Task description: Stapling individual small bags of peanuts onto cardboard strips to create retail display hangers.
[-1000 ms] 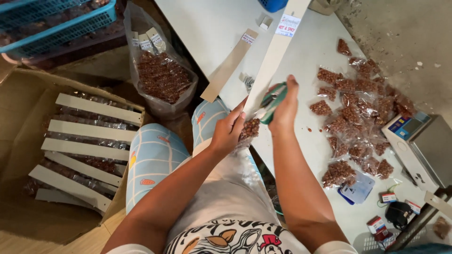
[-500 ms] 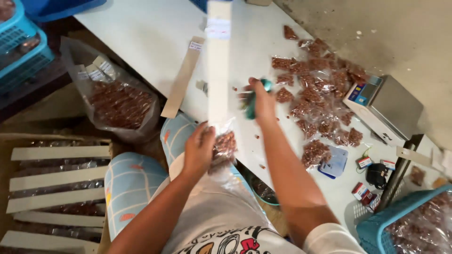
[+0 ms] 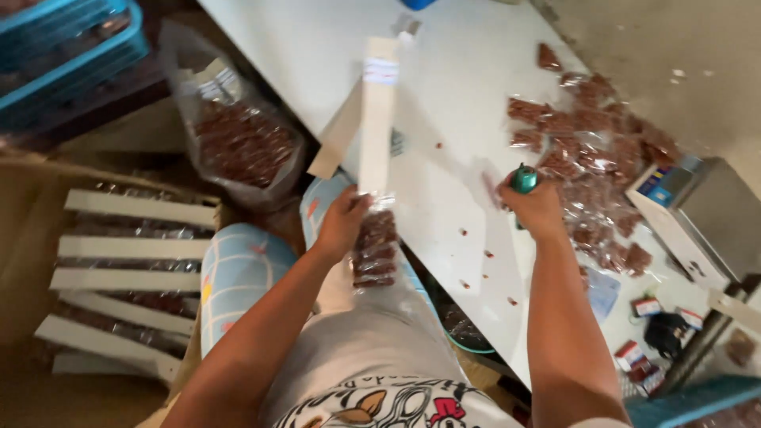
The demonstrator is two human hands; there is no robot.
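White tabletop [image 3: 317, 55] runs diagonally across the upper middle of the frame, and we look down on it over our lap. Our left hand [image 3: 342, 223], at centre, pinches the lower end of a long white card strip [image 3: 376, 119] that points toward the top of the frame; a clear packet of reddish-brown snacks [image 3: 375, 247] hangs from the strip just below the fingers, over the table edge. Our right hand [image 3: 537, 208], right of centre, is closed in a fist around a small teal tool [image 3: 523, 177], resting on the table; what kind of tool, we cannot tell. Pile of small clear snack packets [image 3: 590, 166] lies on the table at upper right, touching nothing we hold. Grey digital scale [image 3: 705, 222] sits at the right edge. Big clear bag of the same snacks [image 3: 242, 139] stands left of the table, upper left. Cardboard box [image 3: 32, 238] at lower left holds finished strips [image 3: 139, 208] in rows. Blue crate [image 3: 71, 55] at the top left corner.
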